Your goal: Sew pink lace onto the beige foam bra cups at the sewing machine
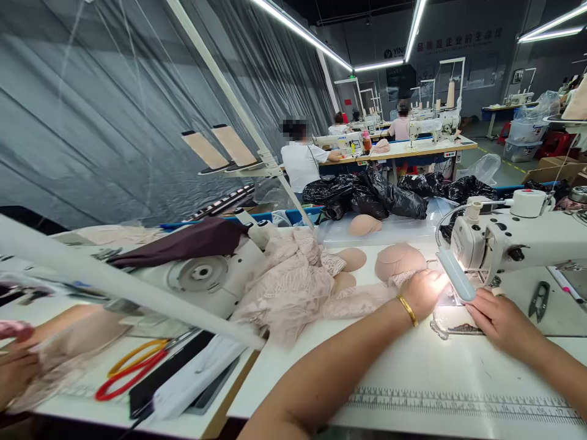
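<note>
My left hand (424, 292), with a gold bangle at the wrist, is closed on the edge of a beige lace piece (406, 278) beside the sewing machine's (509, 238) needle area. Bright lamp light washes out its fingertips. My right hand (502, 321) is at the other side of the needle area, thumb and fingers drawn together; whatever they grip is hidden. A grey lamp head (456, 275) hangs between the two hands and covers part of the needle area. Round beige bra cups (398, 260) lie just beyond my left hand.
Beige lace pieces (293, 287) are heaped left of my arm. Thread snips (539, 300) lie right of the machine. A printed ruler (458, 403) runs along the front edge. At the left table are red-and-yellow scissors (132, 366) and another person's hand (18, 373). Black plastic bags (367, 192) lie behind.
</note>
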Motion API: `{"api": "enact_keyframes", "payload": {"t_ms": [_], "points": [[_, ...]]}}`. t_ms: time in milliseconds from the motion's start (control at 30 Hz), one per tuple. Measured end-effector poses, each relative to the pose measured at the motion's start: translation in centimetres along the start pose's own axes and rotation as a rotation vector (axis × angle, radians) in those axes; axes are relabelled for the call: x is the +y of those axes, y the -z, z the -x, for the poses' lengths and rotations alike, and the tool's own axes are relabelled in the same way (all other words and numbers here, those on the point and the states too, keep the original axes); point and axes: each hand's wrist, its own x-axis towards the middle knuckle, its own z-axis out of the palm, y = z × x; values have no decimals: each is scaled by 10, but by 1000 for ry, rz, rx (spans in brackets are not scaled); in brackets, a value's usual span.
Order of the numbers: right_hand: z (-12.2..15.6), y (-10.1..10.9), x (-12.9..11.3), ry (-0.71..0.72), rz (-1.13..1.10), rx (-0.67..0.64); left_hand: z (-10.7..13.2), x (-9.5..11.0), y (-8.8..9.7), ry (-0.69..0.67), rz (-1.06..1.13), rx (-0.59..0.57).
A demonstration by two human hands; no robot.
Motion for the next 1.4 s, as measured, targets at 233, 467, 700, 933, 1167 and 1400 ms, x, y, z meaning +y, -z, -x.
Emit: {"api": "enact_keyframes", "payload": {"t_ms": [233, 467, 700, 933, 1167, 1400], "points": [[-3, -20, -60, -475, -881, 11, 85, 84, 36, 271, 979, 27], [44, -53, -100, -449, -984, 265, 106, 138, 31, 1042, 2073, 544], [98, -73, -87, -538, -904, 510, 88, 123, 33, 1242, 2270, 875], [109, -78, -82, -573, -842, 562, 86, 136, 35, 1043, 2251, 794], [104, -73, -93, -657, -920, 572, 82, 135, 34, 953, 2218, 738], [103, -72, -104, -686, -854, 557, 73, 135, 33, 933, 2261, 694]]}}
